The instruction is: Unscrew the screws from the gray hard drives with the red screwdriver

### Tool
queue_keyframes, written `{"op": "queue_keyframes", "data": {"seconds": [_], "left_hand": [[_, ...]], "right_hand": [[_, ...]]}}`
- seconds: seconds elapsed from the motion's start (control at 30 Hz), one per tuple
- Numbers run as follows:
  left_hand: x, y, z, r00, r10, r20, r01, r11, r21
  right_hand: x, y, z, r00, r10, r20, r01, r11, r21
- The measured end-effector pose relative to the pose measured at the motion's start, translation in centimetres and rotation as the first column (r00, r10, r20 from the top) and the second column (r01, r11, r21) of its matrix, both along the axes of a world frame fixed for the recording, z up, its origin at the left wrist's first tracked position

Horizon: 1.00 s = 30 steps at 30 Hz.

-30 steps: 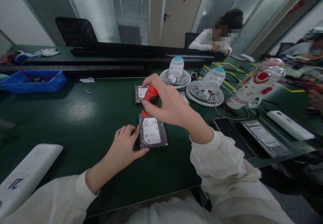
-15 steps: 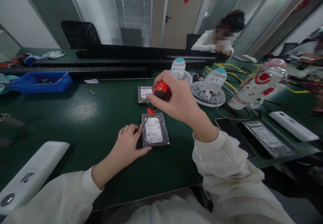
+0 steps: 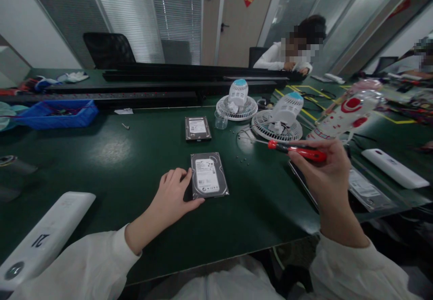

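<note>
My left hand [image 3: 172, 191] steadies a hard drive [image 3: 208, 175] lying label-up on the green table, its index finger at the left edge and its thumb at the near left corner. Off to the right, my right hand [image 3: 326, 169] grips a red and black screwdriver [image 3: 306, 152]. The screwdriver lies nearly level, its thin shaft pointing left above several tiny screws [image 3: 242, 159]. A second hard drive [image 3: 197, 128] rests just beyond the first. Beside it stands a small clear cup [image 3: 221, 121].
Two white fan parts [image 3: 237, 107] [image 3: 279, 124] sit behind the screws. A patterned bottle [image 3: 345, 110], a white power-bank-like block [image 3: 394, 168] and another drive [image 3: 367, 189] are at right. A blue tray [image 3: 61, 115] and a white device [image 3: 47, 234] are at left. A person sits across.
My right hand has lifted the screwdriver off the nearer hard drive and swung it right, turning it from upright to nearly level. My left hand stays at the drive.
</note>
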State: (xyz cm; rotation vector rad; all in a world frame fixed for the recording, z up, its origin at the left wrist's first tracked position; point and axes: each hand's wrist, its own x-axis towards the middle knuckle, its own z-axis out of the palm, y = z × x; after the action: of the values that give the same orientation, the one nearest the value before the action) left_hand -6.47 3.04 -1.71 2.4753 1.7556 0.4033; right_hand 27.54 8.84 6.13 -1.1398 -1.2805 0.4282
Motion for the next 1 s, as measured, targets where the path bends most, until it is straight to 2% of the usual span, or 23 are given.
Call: {"op": "queue_keyframes", "data": {"seconds": [0.03, 0.13, 0.3, 0.47, 0.6, 0.7, 0.87, 1.0], "left_hand": [[0.0, 0.0, 0.0, 1.000, 0.002, -0.003, -0.002, 1.000, 0.002], [0.0, 0.0, -0.1, 1.000, 0.006, -0.008, -0.005, 1.000, 0.008], [-0.1, 0.0, -0.2, 1.000, 0.002, -0.001, -0.002, 1.000, 0.002], [-0.2, 0.0, -0.1, 1.000, -0.004, 0.007, 0.004, 1.000, -0.013], [0.0, -0.1, 0.2, 1.000, 0.009, 0.020, -0.008, 1.000, -0.025], [0.0, -0.1, 0.2, 1.000, 0.005, 0.014, -0.005, 0.999, -0.032], [-0.1, -0.1, 0.0, 1.000, 0.009, 0.029, -0.008, 1.000, -0.028], [-0.1, 0.0, -0.1, 0.999, 0.014, 0.037, -0.014, 1.000, -0.018]], "right_hand": [[1.1, -0.2, -1.0, 0.977, -0.016, -0.213, 0.004, 0.998, -0.057], [3.6, -0.6, -3.3, 0.911, -0.077, -0.406, 0.043, 0.995, -0.091], [5.2, -1.2, -4.8, 0.836, -0.141, -0.531, 0.055, 0.983, -0.174], [5.5, -1.3, -5.2, 0.827, -0.146, -0.543, 0.049, 0.981, -0.189], [5.7, -0.9, -5.5, 0.869, -0.140, -0.475, 0.068, 0.984, -0.166], [5.0, -0.9, -5.7, 0.921, -0.138, -0.363, 0.086, 0.984, -0.156], [2.7, -2.0, -6.2, 0.988, -0.147, -0.043, 0.143, 0.986, -0.090], [1.9, -2.4, -6.9, 0.960, -0.176, 0.217, 0.184, 0.983, -0.014]]}}
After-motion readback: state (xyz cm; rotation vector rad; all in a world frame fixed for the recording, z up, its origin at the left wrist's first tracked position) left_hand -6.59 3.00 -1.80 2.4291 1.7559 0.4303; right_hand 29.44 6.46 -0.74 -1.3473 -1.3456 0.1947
